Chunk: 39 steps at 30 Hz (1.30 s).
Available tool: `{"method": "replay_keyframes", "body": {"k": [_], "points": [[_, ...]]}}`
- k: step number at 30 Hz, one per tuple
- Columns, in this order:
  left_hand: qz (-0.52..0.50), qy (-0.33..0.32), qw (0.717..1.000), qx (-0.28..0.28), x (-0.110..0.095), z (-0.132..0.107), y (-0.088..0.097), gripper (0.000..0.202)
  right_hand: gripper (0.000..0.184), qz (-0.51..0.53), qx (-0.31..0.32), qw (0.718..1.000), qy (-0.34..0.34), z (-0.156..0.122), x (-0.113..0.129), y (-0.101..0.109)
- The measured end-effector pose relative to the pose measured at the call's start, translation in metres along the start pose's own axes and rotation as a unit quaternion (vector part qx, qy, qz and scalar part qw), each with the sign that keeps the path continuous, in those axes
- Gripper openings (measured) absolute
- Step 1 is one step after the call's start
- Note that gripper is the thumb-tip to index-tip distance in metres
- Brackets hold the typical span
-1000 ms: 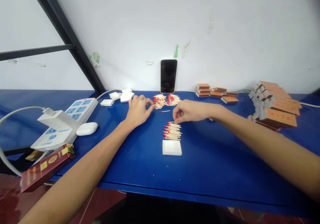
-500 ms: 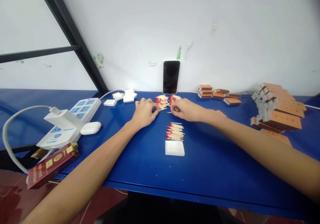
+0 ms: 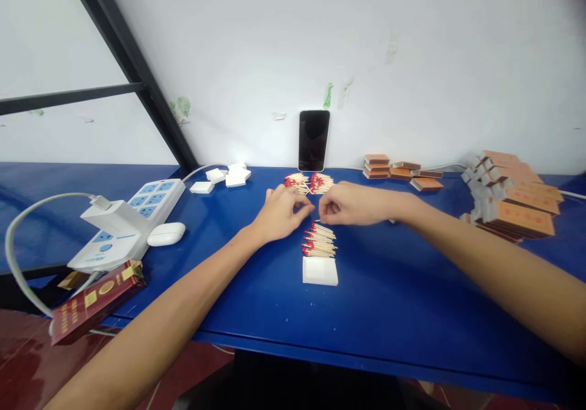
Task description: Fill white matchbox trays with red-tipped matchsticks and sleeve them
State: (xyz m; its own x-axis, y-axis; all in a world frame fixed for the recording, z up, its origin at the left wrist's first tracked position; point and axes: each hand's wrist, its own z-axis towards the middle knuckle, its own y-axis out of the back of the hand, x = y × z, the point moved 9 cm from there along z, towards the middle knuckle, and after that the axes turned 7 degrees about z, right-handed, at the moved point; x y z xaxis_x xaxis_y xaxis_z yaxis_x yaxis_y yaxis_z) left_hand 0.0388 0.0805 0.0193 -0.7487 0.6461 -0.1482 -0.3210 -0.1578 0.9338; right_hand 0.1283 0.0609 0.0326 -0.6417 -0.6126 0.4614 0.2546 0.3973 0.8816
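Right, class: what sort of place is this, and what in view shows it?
Probably a simple indoor workspace: a blue table against a white wall, a power strip at the left, and matches and piled matchboxes on top.

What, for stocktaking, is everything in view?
match row: one, red-tipped, centre
match piles: two, red-tipped, back
near tray: one, white, front
far trays: several, white, left
phone: one, black, back
matchboxes: many, orange, right
power strip: one, white, left
charger: one, white, left
case: one, white, left
carton: one, red, left
cables: several, white, both sides
table: one, blue, centre
wall: one, white, back
frame: one, black, left
floor: one, red, below
left hand: one, bare, centre
right hand: one, bare, centre
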Motion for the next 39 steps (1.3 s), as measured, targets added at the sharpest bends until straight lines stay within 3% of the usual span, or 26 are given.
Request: {"method": "replay_keyframes", "body": {"k": [4,7,13,18,22,27,30,33,36,39], "points": [[0.094,0.064,0.993,-0.028,0.031,0.0,0.008,0.024,0.014,-0.098,-0.139,0.985,-0.001,0.008,-0.01,0.018],[0.128,0.065,0.989,-0.019,0.042,0.0,0.007,0.021,0.021,-0.179,-0.168,0.969,-0.024,0.02,-0.023,0.014],[0.118,0.041,0.992,0.003,0.033,-0.001,0.002,0.021,0.025,-0.247,-0.127,0.96,-0.019,0.042,-0.027,0.004],[0.062,0.024,0.998,0.016,0.018,0.001,-0.005,0.02,0.03,-0.279,-0.124,0.952,0.013,0.039,-0.016,0.009],[0.003,0.036,0.999,0.02,0.004,0.002,-0.011,0.019,0.019,-0.208,-0.119,0.971,-0.009,0.023,-0.021,0.014],[-0.08,0.023,0.995,0.056,-0.014,-0.002,-0.015,0.02,0.013,-0.049,-0.019,0.997,-0.051,0.011,-0.027,0.001],[-0.062,0.05,0.997,0.023,-0.001,-0.004,-0.004,0.022,0.015,0.02,0.033,0.998,-0.051,0.007,-0.019,-0.007],[0.02,0.084,0.996,-0.02,0.023,-0.004,0.006,0.025,0.013,0.035,0.056,0.997,-0.036,0.009,-0.012,-0.011],[0.08,0.078,0.993,-0.027,0.037,-0.002,0.006,0.023,0.012,-0.029,-0.044,0.998,-0.047,0.02,-0.018,0.006],[0.105,0.044,0.993,-0.018,0.037,0.0,0.004,0.022,0.014,-0.107,-0.181,0.973,-0.096,0.03,-0.034,0.031]]}}
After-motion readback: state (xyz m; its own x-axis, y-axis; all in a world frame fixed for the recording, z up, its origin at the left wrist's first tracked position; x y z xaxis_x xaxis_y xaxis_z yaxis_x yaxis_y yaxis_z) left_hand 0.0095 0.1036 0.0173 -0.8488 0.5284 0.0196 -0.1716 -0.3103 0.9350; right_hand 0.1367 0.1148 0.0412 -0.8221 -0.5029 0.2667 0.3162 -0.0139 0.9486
